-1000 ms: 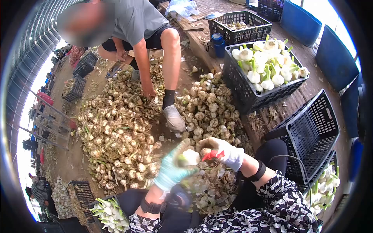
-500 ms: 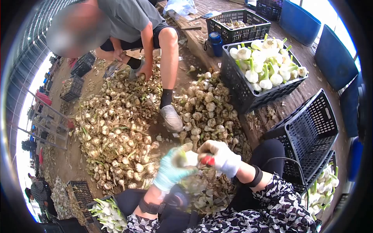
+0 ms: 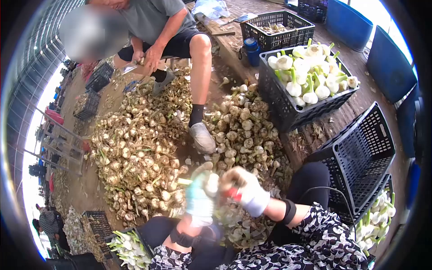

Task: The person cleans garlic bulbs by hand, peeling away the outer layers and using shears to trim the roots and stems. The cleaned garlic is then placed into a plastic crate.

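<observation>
Holding white garlic bulb in gloved left hand, fingers closed round it, pale stem sticking out leftward. Gloved right hand just beside bulb, fingers curled on red object; blurred, so cannot tell what it is. Brownish garlic heap lies beyond left hand; black crate of white bulbs stands at upper right.

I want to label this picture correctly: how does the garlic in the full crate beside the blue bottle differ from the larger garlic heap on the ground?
Crate garlic looks white and clean; heap garlic looks brownish. Crate garlic shows green stems; heap garlic has mostly dull ones. Crate garlic sits in a black crate; heap garlic lies loose on the ground. Both are piles of many bulbs.
</observation>
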Available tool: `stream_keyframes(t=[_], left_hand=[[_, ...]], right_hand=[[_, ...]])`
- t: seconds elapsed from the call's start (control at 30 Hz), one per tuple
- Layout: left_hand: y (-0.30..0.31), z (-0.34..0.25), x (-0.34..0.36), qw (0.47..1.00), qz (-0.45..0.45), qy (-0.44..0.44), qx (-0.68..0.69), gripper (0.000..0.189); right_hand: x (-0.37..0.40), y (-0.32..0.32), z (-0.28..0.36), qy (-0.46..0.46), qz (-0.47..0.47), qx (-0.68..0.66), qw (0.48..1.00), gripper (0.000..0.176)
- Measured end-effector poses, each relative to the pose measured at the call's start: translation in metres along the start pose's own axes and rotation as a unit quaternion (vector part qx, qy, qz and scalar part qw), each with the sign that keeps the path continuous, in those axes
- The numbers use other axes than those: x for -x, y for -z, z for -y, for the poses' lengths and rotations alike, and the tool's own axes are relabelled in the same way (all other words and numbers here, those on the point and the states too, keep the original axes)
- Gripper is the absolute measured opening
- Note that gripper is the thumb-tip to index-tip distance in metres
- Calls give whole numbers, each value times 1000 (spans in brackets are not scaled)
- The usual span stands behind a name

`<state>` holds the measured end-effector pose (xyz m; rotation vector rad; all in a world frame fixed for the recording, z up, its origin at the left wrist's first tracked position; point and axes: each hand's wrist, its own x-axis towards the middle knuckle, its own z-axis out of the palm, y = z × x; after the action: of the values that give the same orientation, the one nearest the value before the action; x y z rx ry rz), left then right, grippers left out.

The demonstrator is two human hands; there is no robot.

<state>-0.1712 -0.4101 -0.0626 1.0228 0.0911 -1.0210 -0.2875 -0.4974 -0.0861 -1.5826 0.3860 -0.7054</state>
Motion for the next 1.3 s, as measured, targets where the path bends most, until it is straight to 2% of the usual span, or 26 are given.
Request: stream_keyframes(t=[0.03, 0.1, 0.2, 0.23, 0.3, 0.43, 0.5, 0.57, 0.6, 0.63, 0.7, 0.73, 0.77, 0.8, 0.83, 0.87, 0.93, 0.97, 1.03, 1.07, 1.1, 1.13, 1.17, 1.2, 1.23, 1.3], left_hand=[[6, 2, -6, 997, 39, -32, 50, 20], [11, -6, -10, 996, 58, -43, 56, 19], [8, -18, -9, 996, -23, -13, 88, 19], [9, -17, -9, 996, -26, -13, 89, 19], [10, -15, -11, 995, -71, -28, 64, 19], [-6, -12, 7, 994, -21, -87, -69, 22], [-5, -6, 10, 992, -19, -86, -92, 26], [-1, -7, 10, 998, -12, -54, 8, 30], [-14, -19, 20, 999, -29, -16, 18, 31], [-8, -20, 16, 999, -29, -18, 17, 31], [12, -20, 4, 988, 143, -42, 48, 31], [18, -22, 0, 988, 123, -8, 93, 30], [22, -22, -2, 988, 120, -9, 93, 30], [23, -22, -2, 986, 114, -18, 124, 29], [21, -24, -3, 982, 109, -27, 155, 29], [18, -27, -1, 978, 120, -39, 164, 27], [24, -30, -3, 976, 116, -20, 182, 25], [27, -30, -4, 973, 112, 1, 200, 24], [37, -25, -4, 979, 112, -6, 173, 22], [49, -17, -6, 981, 60, -149, -110, 23], [51, -8, -13, 883, 13, -285, -373, 25], [33, -10, -3, 946, 10, -188, -263, 29], [14, -13, 11, 985, 11, -75, -153, 33], [3, -7, 13, 980, 19, -101, -173, 36], [-3, -1, 12, 973, 22, -130, -192, 39], [1, 11, 7, 882, 49, -321, -342, 47]], right_hand=[[-5, 4, -17, -163, -50, -114, 979, 16], [-18, 25, -36, -236, -113, -170, 950, 16], [-3, 27, -25, -117, 173, 27, 978, 34], [5, 21, -41, -107, 205, 81, 970, 40], [6, 18, -38, -84, 120, 239, 960, 45], [-3, -1, 15, -117, 88, 55, 988, 42], [3, -10, 9, -151, 62, -140, 977, 34], [-2, -6, 9, -308, 83, -315, 894, 27], [4, 2, -30, -295, 136, -626, 709, 21], [8, 2, -23, -293, 138, -626, 709, 21], [14, 2, -7, -350, 114, -677, 637, 18], [11, 3, -4, -297, 224, -527, 764, 15], [6, 8, 4, -365, 262, -330, 830, 13], [4, 6, 1, -284, 356, 5, 890, 18], [2, 4, -4, -164, 402, 339, 834, 23], [4, 4, -12, -162, 402, 340, 834, 23], [12, 10, -21, 95, 234, 349, 902, 20], [10, 18, -24, 23, 197, 231, 952, 29], [-4, 26, -9, -61, 150, 175, 971, 29], [-9, 24, -3, -94, 157, 138, 973, 38], [-15, 23, 21, -186, 192, 95, 959, 50], [-5, 15, -6, -18, 140, 73, 987, 62], [-4, 9, 20, -77, 146, -74, 984, 68], [-1, -1, 12, -51, 150, -228, 961, 74], [2, -2, 4, -121, 154, -178, 965, 76], [6, -10, -14, -94, 122, -283, 947, 67]])
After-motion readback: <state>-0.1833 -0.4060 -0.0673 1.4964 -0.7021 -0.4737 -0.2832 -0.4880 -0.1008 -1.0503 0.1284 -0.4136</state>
